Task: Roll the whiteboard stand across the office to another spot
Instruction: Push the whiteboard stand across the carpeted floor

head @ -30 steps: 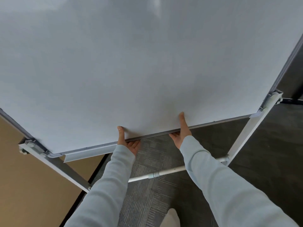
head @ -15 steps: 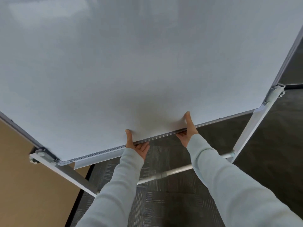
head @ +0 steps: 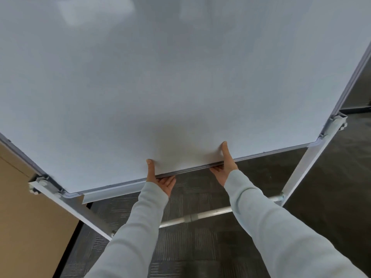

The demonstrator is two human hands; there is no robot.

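Observation:
A large blank whiteboard (head: 180, 87) on a white metal stand fills most of the head view. Both hands grip its bottom edge near the middle, thumbs on the front face and fingers curled under the frame. My left hand (head: 160, 178) holds just left of centre, my right hand (head: 224, 167) a little to its right. The stand's left upright (head: 70, 205) and right upright (head: 305, 163) run down at each side, joined by a white crossbar (head: 200, 216) below my arms. The wheels are out of sight.
Dark grey carpet tiles (head: 200, 247) cover the floor under the stand. A tan wall with a dark baseboard (head: 30, 227) runs along the left, close to the left upright. A short pen tray (head: 112, 192) sits under the board's lower left edge.
The board and stand have shifted to the right and slightly up in view, and the floor under them has moved. Both hands keep the same grip on the bottom edge.

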